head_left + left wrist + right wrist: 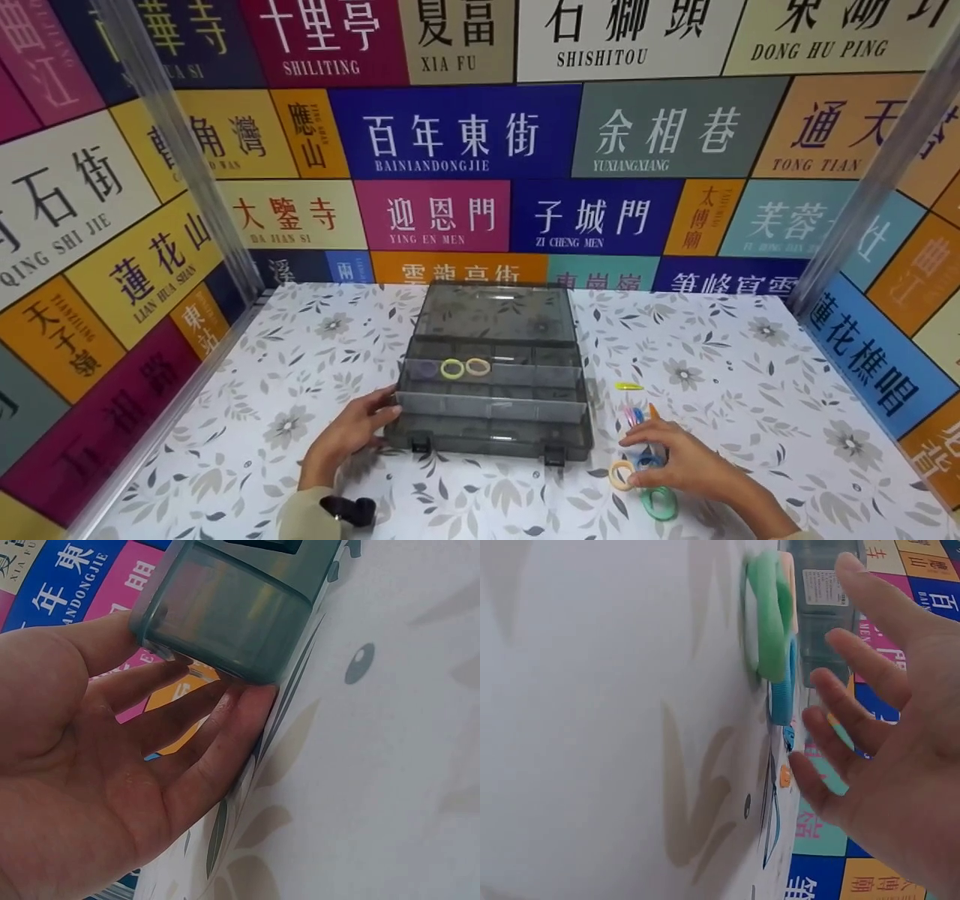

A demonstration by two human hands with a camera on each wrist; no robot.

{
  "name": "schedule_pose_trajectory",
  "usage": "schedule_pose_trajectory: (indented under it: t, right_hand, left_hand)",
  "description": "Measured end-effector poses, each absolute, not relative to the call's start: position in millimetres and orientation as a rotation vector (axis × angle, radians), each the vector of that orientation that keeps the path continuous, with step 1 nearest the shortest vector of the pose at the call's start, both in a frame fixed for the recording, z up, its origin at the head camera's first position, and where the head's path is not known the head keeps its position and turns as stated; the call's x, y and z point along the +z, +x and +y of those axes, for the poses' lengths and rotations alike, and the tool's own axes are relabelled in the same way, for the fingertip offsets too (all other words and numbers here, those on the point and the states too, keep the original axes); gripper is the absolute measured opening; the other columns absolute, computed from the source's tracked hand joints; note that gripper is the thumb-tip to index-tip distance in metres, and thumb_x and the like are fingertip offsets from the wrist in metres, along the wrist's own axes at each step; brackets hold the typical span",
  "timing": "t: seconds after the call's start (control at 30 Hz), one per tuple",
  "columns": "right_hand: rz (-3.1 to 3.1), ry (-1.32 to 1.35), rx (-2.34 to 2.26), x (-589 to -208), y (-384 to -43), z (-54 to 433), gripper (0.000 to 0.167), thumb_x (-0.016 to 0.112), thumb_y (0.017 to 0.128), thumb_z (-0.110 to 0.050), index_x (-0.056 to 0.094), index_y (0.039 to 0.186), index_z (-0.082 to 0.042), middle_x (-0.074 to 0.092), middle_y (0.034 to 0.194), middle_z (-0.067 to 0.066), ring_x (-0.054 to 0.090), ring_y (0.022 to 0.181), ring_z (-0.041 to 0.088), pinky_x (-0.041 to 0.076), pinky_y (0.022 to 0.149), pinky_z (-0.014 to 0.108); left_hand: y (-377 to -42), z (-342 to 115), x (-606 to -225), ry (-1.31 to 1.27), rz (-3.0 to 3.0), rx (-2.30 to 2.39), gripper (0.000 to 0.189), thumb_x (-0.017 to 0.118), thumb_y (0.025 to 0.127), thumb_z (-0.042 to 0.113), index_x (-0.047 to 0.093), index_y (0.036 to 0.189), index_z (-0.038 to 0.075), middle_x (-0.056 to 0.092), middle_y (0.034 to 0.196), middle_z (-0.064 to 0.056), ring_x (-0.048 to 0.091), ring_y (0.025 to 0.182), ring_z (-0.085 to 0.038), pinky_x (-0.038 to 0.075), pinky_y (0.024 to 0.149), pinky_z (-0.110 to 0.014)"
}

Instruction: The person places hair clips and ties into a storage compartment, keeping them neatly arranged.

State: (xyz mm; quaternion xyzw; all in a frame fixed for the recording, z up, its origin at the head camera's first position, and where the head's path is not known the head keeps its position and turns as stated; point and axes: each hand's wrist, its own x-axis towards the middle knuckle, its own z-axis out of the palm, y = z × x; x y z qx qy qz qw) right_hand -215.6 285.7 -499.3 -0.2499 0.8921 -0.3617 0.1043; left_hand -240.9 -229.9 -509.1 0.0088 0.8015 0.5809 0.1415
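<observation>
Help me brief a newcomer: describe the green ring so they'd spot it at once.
Find the dark see-through box on the flowered tabletop. To its right is the person's right hand. The green ring lies closest to the person, its colour setting it apart from the peach ring and blue ring.

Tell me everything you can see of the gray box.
The gray box is smoky and see-through, looking like plastic. It sits flat on the floral-patterned surface, its lid open at the back, two dark latches along the near side. Dividers split the inside into compartments; a yellow ring and a peach ring show within, toward the back. The person's left grip touches its left side.
</observation>
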Motion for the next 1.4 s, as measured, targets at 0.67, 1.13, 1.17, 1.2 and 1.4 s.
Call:
schedule_pose_trajectory:
  t: [0.67, 1.13, 1.17, 1.2, 1.4]
  right_hand:
    - [2.681, -0.704, -0.903, -505, -217, 275, 0.038, 0.087, 0.074, -0.044, 0.075, 0.108, -0.029, 0.056, 0.126, 0.006, 0.048, 0.116, 0.031, 0.043, 0.092, 0.058]
    - [2.724, -0.759, -0.92, -508, -221, 270, 0.018, 0.081, 0.081, -0.044, 0.074, 0.091, -0.031, 0.059, 0.123, 0.005, 0.052, 0.116, 0.037, 0.044, 0.092, 0.058]
    - [2.712, -0.757, -0.921, -507, -221, 270, 0.019, 0.081, 0.081, -0.044, 0.073, 0.091, -0.03, 0.058, 0.125, 0.006, 0.052, 0.117, 0.038, 0.043, 0.093, 0.061]
    - [2.701, -0.759, -0.922, -507, -221, 269, 0.02, 0.081, 0.081, -0.044, 0.073, 0.092, -0.03, 0.058, 0.126, 0.007, 0.052, 0.118, 0.039, 0.042, 0.093, 0.064]
    - [2.666, -0.83, -0.907, -506, -222, 271, 0.029, 0.083, 0.079, -0.045, 0.075, 0.102, -0.029, 0.057, 0.13, 0.011, 0.052, 0.119, 0.044, 0.041, 0.092, 0.068]
  left_hand:
    - [-240, -228, -511, -0.027, 2.319, 1.675, 0.059, 0.057, 0.103, 0.021, 0.036, 0.156, 0.007, 0.038, 0.157, -0.026, 0.044, 0.141, -0.044, 0.059, 0.093, -0.049]
    - [-243, -229, -508, 0.007, 2.296, 1.679, 0.061, 0.056, 0.104, 0.024, 0.032, 0.157, 0.005, 0.033, 0.159, -0.027, 0.039, 0.143, -0.045, 0.057, 0.095, -0.05]
    - [-242, -229, -508, 0.009, 2.296, 1.681, 0.062, 0.056, 0.104, 0.025, 0.032, 0.157, 0.005, 0.033, 0.159, -0.027, 0.039, 0.143, -0.046, 0.057, 0.096, -0.051]
    - [-242, -228, -508, 0.013, 2.298, 1.681, 0.062, 0.057, 0.103, 0.025, 0.032, 0.157, 0.004, 0.033, 0.159, -0.027, 0.04, 0.143, -0.046, 0.057, 0.096, -0.05]
    - [-241, -229, -508, 0.025, 2.315, 1.672, 0.061, 0.056, 0.104, 0.024, 0.032, 0.156, 0.003, 0.034, 0.158, -0.027, 0.042, 0.141, -0.046, 0.058, 0.094, -0.049]
